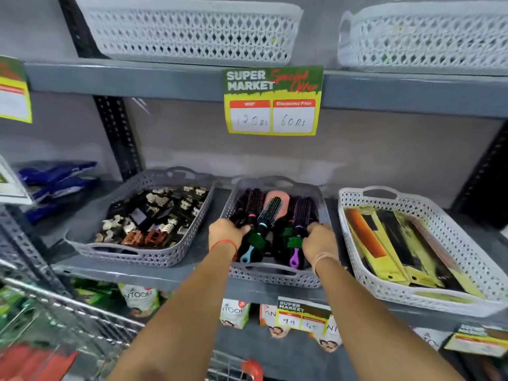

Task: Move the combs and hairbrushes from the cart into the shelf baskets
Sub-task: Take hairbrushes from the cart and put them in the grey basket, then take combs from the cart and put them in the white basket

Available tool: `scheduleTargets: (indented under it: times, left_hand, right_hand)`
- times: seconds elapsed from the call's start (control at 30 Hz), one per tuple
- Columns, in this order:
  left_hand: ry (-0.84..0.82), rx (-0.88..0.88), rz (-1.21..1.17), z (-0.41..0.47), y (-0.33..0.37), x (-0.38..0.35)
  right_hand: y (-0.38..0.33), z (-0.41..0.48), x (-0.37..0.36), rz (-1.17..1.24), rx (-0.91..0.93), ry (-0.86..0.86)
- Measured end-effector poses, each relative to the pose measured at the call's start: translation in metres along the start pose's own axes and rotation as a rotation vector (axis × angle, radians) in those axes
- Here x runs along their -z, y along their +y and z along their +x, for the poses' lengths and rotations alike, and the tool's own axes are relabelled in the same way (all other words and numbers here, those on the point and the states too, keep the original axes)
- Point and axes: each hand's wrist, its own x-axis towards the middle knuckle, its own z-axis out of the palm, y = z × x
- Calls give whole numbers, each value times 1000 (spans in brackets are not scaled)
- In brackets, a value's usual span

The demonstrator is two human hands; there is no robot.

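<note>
Both my hands are inside the middle grey basket on the shelf, which holds several round hairbrushes. My left hand grips the brushes at the left, by a black brush with a blue handle. My right hand closes on the purple-handled round brush at the right. A pink paddle brush lies at the back. The white basket to the right holds several combs in yellow packaging. The wire cart stands at the lower left, its red handle end below my arms.
A grey basket of hair clips sits left of the brush basket. Two white baskets stand on the upper shelf. A price sign hangs from the upper shelf edge. Boxed products fill the lower shelf. Blue packets lie far left.
</note>
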Motion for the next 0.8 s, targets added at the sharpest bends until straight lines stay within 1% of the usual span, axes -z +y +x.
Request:
scheduleTargets:
  times: [0.07,0.13,0.2,0.27,0.3,0.43,0.5,0.57,0.7,0.8]
  left_hand:
    - [-8,-113,-244,-6,-6,19]
    - [-19,-124,-517,-9,-21,47]
    - [77,-69,-683,-16,-56,89]
    - [183,23,-711,-28,-100,129]
    - [200,84,-706,-36,-124,145]
    - [233,297,-825,-71,-228,180]
    - [205,416,-805,-88,-273,179]
    - [159,541,-753,-106,-319,166]
    - [182,785,-636,-125,-394,120]
    - [231,907,-636,-134,-427,76]
  right_hand:
    - [-14,-13,9,121,95,108]
    - [-36,-31,14,291,207,159]
    - [-68,-63,10,508,293,109]
    - [-97,-94,-5,629,350,7]
    - [-111,-110,-16,655,381,-70]
    - [-144,-169,-84,629,412,-399]
    - [-144,-187,-121,574,390,-541]
    - [-137,-200,-162,488,364,-674]
    - [-109,-209,-246,323,286,-906]
    - [-80,-209,-304,179,236,-1045]
